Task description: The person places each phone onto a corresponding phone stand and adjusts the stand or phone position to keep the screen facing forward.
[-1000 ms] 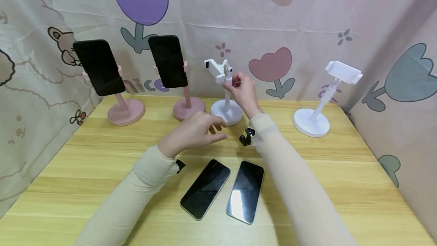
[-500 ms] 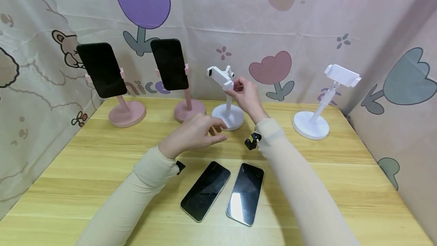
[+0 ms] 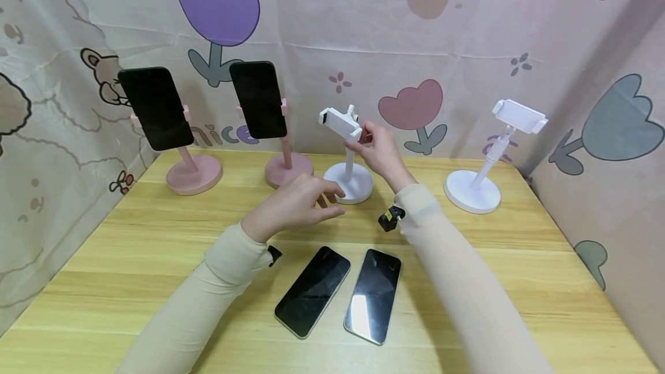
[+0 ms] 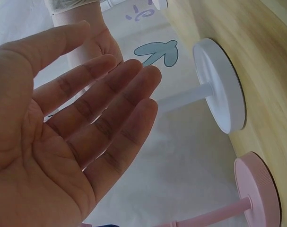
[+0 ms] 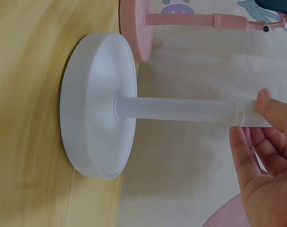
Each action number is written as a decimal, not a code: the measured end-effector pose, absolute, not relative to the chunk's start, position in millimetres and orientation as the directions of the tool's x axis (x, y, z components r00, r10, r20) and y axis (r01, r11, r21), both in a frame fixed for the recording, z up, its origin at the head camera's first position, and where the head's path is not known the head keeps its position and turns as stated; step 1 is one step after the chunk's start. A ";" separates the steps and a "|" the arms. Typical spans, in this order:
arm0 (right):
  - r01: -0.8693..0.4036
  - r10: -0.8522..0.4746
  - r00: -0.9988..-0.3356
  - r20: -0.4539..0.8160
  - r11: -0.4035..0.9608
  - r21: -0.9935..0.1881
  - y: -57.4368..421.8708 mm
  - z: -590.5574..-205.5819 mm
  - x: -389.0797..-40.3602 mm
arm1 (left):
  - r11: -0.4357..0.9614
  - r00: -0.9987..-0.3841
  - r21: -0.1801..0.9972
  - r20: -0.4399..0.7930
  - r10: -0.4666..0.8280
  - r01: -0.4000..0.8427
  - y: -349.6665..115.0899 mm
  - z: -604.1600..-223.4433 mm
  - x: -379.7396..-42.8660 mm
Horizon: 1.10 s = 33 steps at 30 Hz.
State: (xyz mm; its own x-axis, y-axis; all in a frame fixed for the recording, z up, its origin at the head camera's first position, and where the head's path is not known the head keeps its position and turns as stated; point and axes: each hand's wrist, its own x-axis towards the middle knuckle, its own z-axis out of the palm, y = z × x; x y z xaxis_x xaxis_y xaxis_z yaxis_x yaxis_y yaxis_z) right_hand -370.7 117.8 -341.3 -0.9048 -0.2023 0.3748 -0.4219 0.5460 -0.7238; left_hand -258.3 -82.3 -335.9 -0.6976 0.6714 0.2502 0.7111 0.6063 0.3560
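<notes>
A white phone stand [image 3: 355, 185] stands upright at the back middle of the table, its holder facing forward and tilted. My right hand [image 3: 381, 154] pinches its pole just under the holder; in the right wrist view the thumb and fingers sit at the ribbed collar [image 5: 247, 113]. My left hand [image 3: 293, 206] hovers in front of the stand, palm inward and fingers loosely bent, with nothing in it. In the left wrist view, that hand [image 4: 72, 118] is apart from the white base [image 4: 221, 87]. Two dark phones lie face up nearer me, the left phone [image 3: 313, 292] and right phone [image 3: 373, 298].
To the left stand two pink stands, each bearing a black phone: the far-left pink stand [image 3: 194, 175] and the nearer pink stand [image 3: 288, 169]. Another white stand [image 3: 473, 191] with a bare holder is at the right. A printed cloth [image 3: 312, 16] hangs behind the table [image 3: 156, 258].
The white stand's holder has turned from facing sideways to facing forward, and its base has come slightly nearer. My right hand has moved a little right and nearer. My left hand keeps its place.
</notes>
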 end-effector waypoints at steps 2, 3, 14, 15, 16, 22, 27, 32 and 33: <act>-0.424 -0.208 -0.904 0.374 0.549 -0.720 118.4 -341.2 -370.3 | 0.606 -0.697 0.354 0.251 0.672 0.712 -82.6 -336.0 -258.3; -0.425 -0.211 -0.903 0.373 0.550 -0.718 118.7 -341.2 -370.3 | 0.606 -0.696 0.353 0.253 0.672 0.713 -82.6 -335.9 -258.2; -0.447 -0.248 -0.894 0.374 0.564 -0.694 123.1 -340.3 -366.0 | 0.603 -0.696 0.359 0.248 0.674 0.712 -82.9 -337.4 -258.7; -0.447 -0.249 -0.894 0.373 0.566 -0.693 123.7 -340.1 -365.3 | 0.603 -0.696 0.360 0.247 0.674 0.711 -82.9 -337.2 -258.7; -0.448 -0.251 -0.893 0.373 0.568 -0.690 124.3 -339.8 -364.4 | 0.604 -0.698 0.361 0.245 0.674 0.710 -82.9 -337.0 -258.6; -0.450 -0.258 -0.892 0.371 0.573 -0.685 128.5 -339.0 -359.6 | 0.611 -0.705 0.366 0.235 0.669 0.702 -82.7 -337.2 -258.7; -0.458 -0.268 -0.888 0.373 0.574 -0.679 131.7 -339.8 -356.0 | 0.622 -0.712 0.359 0.230 0.663 0.696 -82.4 -337.7 -258.1; -0.469 -0.276 -0.882 0.381 0.584 -0.663 133.9 -340.7 -353.8 | 0.625 -0.715 0.362 0.226 0.661 0.692 -81.9 -337.5 -257.9; -0.473 -0.277 -0.880 0.385 0.582 -0.661 134.2 -340.8 -353.5 | 0.624 -0.715 0.363 0.226 0.661 0.692 -81.9 -337.5 -257.9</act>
